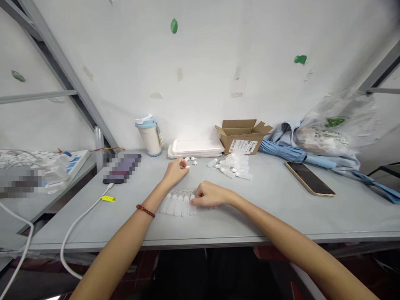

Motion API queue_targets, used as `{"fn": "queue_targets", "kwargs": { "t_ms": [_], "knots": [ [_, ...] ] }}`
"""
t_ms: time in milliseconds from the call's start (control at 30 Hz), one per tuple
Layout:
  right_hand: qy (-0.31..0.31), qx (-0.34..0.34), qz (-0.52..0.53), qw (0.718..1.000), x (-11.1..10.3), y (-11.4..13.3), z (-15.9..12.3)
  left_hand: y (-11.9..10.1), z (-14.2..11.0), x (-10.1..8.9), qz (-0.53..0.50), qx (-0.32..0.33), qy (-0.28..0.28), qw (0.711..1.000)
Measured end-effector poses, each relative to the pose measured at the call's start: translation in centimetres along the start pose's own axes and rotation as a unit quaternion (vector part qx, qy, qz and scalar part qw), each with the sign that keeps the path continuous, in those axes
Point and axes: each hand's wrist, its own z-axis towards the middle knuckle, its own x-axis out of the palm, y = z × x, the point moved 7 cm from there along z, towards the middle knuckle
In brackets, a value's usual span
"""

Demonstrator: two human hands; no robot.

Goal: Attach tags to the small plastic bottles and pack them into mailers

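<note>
My left hand (176, 170) reaches forward over the grey table (268, 208), its fingers pinched on a small white cap beside a few loose white caps (191, 159). My right hand (210, 195) rests closed on the right end of a row of small clear plastic bottles (176, 204) lying side by side with thin cords. A red bead bracelet (145, 211) circles my left wrist. Behind them lies a loose pile of similar small white bottles (233, 166).
An open cardboard box (242, 135), a stack of white trays (196, 148) and a blue-lidded cup (149, 135) stand at the wall. A phone (309, 178) lies right, near a blue umbrella (292, 153) and plastic bag (336, 123). A charging phone (122, 168) and white cable (81, 221) lie left.
</note>
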Motion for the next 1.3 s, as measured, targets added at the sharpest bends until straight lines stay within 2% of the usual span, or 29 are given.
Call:
{"fn": "queue_targets", "kwargs": {
  "t_ms": [133, 267, 300, 367, 467, 567, 667, 800, 1000, 1167, 1300],
  "knots": [
    [-0.004, 0.038, -0.068, 0.997, -0.2, -0.8, 0.1, 0.5, -0.4, 0.1, -0.157, -0.067, 0.003, 0.985],
    [-0.027, 0.040, -0.053, 0.997, -1.6, -1.8, 0.1, 0.5, -0.9, 0.6, -0.281, -0.123, 0.044, 0.951],
    [-0.057, 0.036, -0.041, 0.997, -2.3, -2.1, 0.2, 0.4, -1.0, 0.7, -0.305, -0.130, 0.058, 0.942],
    [-0.155, 0.019, -0.018, 0.988, -4.1, -2.8, 0.3, 0.1, -1.1, 0.8, -0.341, -0.137, 0.072, 0.927],
    [-0.295, -0.024, -0.021, 0.955, -6.2, -3.4, 0.2, -0.2, -1.1, 0.6, -0.367, -0.138, 0.072, 0.917],
    [-0.352, -0.054, -0.041, 0.933, -6.5, -3.7, 0.4, -0.8, -1.2, 0.8, -0.385, -0.124, 0.085, 0.911],
    [-0.365, -0.056, -0.062, 0.927, -5.9, -3.7, 0.6, -1.7, -1.6, 0.9, -0.396, -0.107, 0.095, 0.907],
    [-0.369, -0.015, -0.094, 0.925, -5.3, -3.9, 0.8, -2.8, -2.1, 0.9, -0.380, -0.088, 0.095, 0.916],
    [-0.388, -0.017, -0.093, 0.917, -4.8, -4.3, 1.0, -3.3, -2.1, 0.0, -0.299, -0.064, 0.011, 0.952],
    [-0.405, -0.013, -0.090, 0.910, -5.1, -4.6, 0.8, -3.2, -2.2, 0.8, -0.280, -0.087, 0.052, 0.955],
    [-0.411, -0.034, -0.113, 0.904, -5.2, -4.2, 0.5, -2.9, -2.3, 1.0, -0.296, -0.104, 0.058, 0.948]
  ]
}}
